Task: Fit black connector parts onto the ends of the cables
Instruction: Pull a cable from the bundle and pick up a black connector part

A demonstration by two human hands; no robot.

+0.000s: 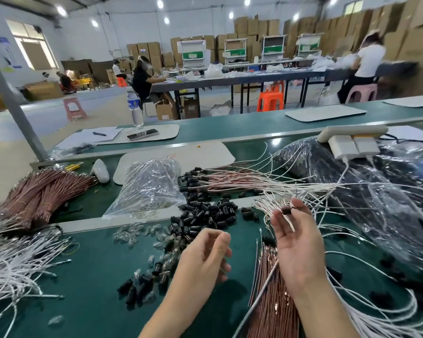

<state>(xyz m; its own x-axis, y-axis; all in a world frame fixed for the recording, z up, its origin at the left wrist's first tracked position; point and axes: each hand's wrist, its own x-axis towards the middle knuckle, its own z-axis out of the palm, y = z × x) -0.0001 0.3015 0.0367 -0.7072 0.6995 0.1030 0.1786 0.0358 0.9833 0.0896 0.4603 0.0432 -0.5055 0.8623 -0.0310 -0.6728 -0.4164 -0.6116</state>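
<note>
My right hand (296, 242) is palm-up over the green bench (88, 276), its thumb and fingertips pinching a black connector (285, 211) on the end of a white cable (257, 303) that runs down across the palm. My left hand (205, 259) hovers just left of it, fingers loosely curled, with nothing visible in them. A pile of loose black connectors (205, 215) lies just beyond both hands. Cables fitted with black ends (230, 182) fan out behind that pile. Under my right wrist lies a bundle of copper-coloured cables (271, 306).
Small clear parts (132, 232) are scattered left of the pile, near a clear plastic bag (152, 189). White cables (15, 267) and a copper bundle (42, 193) fill the left. A large plastic bag (376, 196) and a power strip (352, 140) sit at right. A water bottle (134, 108) stands behind.
</note>
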